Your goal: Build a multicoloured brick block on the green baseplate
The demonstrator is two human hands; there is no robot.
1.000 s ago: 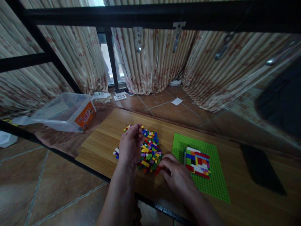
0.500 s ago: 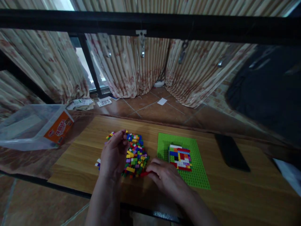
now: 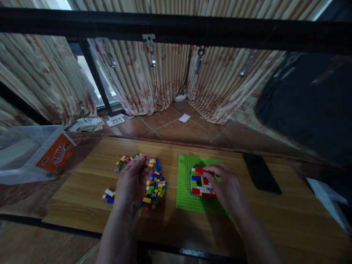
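My left hand (image 3: 132, 185) rests with curled fingers on the left side of a pile of small multicoloured bricks (image 3: 155, 183) on the wooden table (image 3: 275, 223). Its fingertips are pinched together at the pile's far edge; whether they hold a piece is hidden. My right hand (image 3: 227, 189) is over a green baseplate (image 3: 185, 200), fingertips on a red brick (image 3: 200, 171) at the far edge of a flat multicoloured brick build (image 3: 200, 186) standing on the plate.
A few loose bricks (image 3: 108, 193) lie left of the pile. A clear plastic box with an orange label (image 3: 30, 154) sits at the far left. A flat black slab (image 3: 260, 173) lies right of the baseplate, white paper (image 3: 327, 200) beyond it. A black bar (image 3: 176, 27) crosses overhead.
My right hand has moved from the pile's near right edge, where it pinched a red brick, over to the build on the baseplate. The left hand stays on the pile.
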